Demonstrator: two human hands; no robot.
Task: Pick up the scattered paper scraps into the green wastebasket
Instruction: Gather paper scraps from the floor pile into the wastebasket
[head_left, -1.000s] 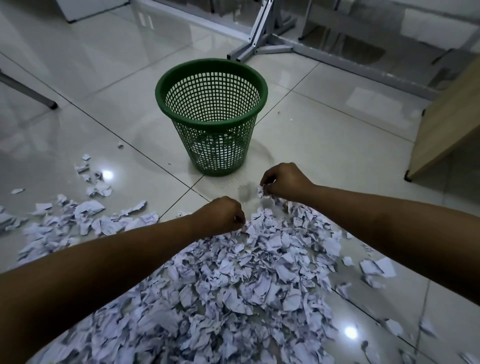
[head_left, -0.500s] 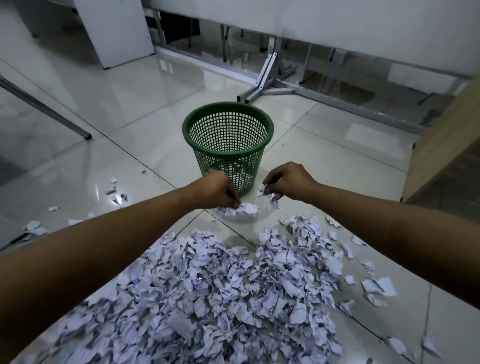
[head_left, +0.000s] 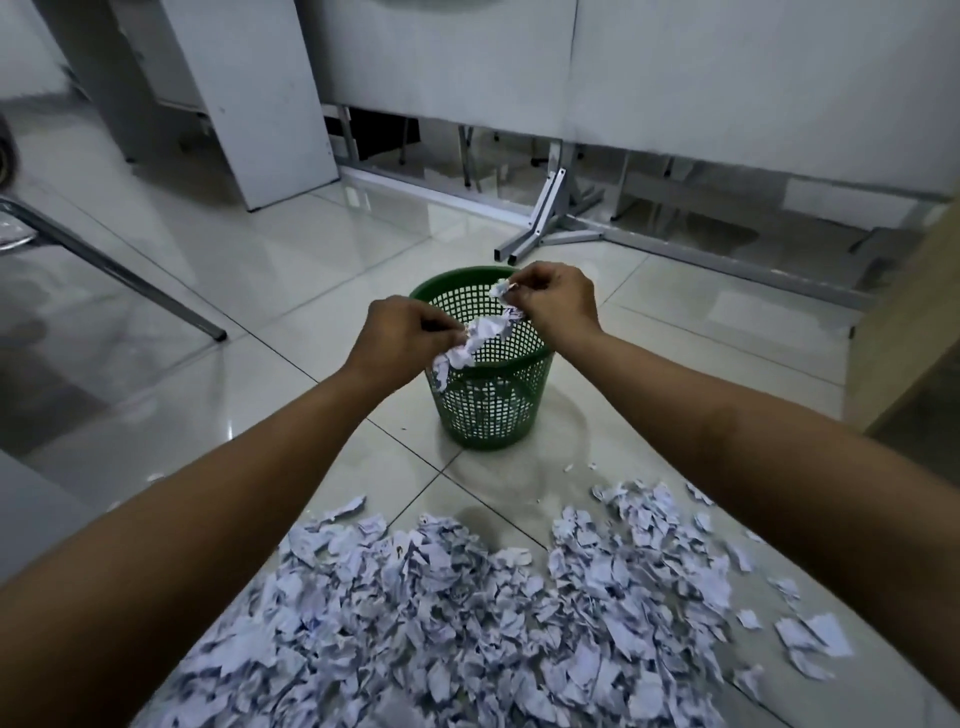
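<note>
1. Head view looks down on the green wastebasket (head_left: 488, 410) standing on the floor (head_left: 270, 260), both hands raised at its rim.
2. Left hand (head_left: 400, 343) sits over the basket's near-left rim, its fingers (head_left: 441, 328) curled and pinching a bunch of paper scraps (head_left: 475, 340).
3. Right hand (head_left: 558, 306) sits over the basket's far-right rim, fingers pinched on the same bunch's upper end.
4. Between them the bunch runs slantwise, low at the near-left rim and high toward the far-right; most of it hangs over the basket's mouth.
5. Its lowest tail hangs at or just outside the near-left wall, so that end may miss on release.
6. A big pile of scraps (head_left: 467, 623) lies on the floor on the near side of the basket, well apart from it.
</note>
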